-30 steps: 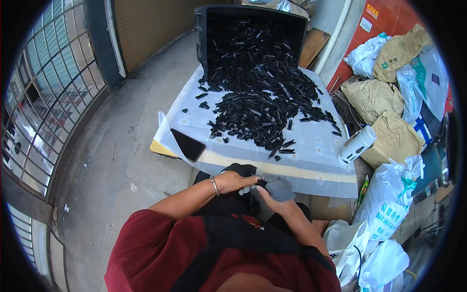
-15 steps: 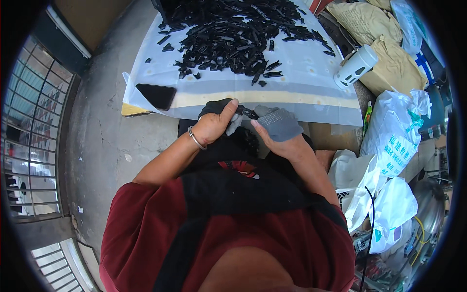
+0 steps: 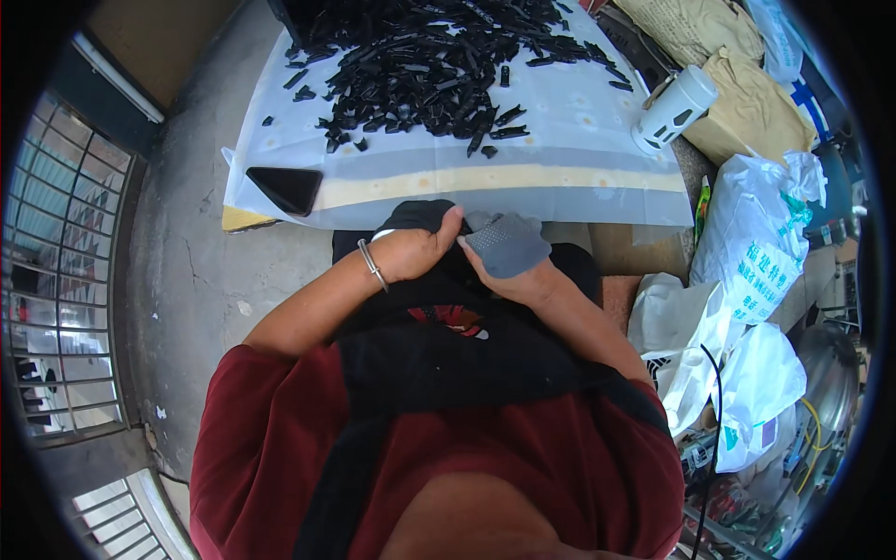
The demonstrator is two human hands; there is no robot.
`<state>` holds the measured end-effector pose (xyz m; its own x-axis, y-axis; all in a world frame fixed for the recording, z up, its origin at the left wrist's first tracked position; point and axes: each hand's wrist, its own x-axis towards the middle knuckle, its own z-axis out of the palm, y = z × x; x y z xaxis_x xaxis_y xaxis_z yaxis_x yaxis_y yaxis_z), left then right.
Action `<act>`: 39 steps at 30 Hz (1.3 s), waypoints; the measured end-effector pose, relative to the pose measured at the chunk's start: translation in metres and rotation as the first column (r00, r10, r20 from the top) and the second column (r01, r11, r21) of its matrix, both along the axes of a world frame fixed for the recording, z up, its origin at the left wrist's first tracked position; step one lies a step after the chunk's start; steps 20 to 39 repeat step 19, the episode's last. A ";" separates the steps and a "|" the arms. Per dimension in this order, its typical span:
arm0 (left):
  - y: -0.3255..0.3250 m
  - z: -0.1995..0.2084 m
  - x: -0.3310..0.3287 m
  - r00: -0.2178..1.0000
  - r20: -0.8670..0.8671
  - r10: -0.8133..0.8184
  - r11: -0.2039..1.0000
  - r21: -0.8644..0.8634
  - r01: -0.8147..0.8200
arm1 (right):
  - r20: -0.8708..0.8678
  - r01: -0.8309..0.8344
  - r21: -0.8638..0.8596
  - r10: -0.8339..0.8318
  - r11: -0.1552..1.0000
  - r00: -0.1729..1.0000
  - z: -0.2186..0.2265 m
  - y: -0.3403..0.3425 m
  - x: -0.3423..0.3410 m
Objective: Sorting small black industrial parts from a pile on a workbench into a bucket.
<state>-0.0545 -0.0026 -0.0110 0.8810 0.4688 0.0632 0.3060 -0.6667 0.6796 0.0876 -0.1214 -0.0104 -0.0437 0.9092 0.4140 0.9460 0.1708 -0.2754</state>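
Both of my hands are close together over my lap, just off the table's near edge. My left hand (image 3: 415, 245), its fingers under dark grey fabric and its thumb bare, is closed at the left. My right hand (image 3: 509, 250), partly covered by a grey dotted glove, is closed against it from the right. Between them only a dark sliver of a small black plastic piece (image 3: 464, 227) shows; the fingers hide the remainder. On the table beyond lies a large heap of similar black plastic pieces (image 3: 411, 84), a few lying loose at its near side.
A black phone (image 3: 286, 189) lies at the near left of the covered table (image 3: 597, 177). A white tumbler (image 3: 676, 109) stands near the right edge. Paper sacks (image 3: 756, 103) and white plastic bags (image 3: 747, 243) crowd the right side. A barred window (image 3: 70, 261) is at the left.
My hands have drawn closer together, and the black piece that showed between them is now mostly covered by my fingers. The whole view has shifted slightly.
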 end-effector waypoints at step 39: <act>0.050 -0.001 0.114 0.887 -0.450 0.109 0.974 0.226 -0.005 | 0.271 0.373 -0.041 -0.349 0.927 0.897 -0.009 0.081 0.107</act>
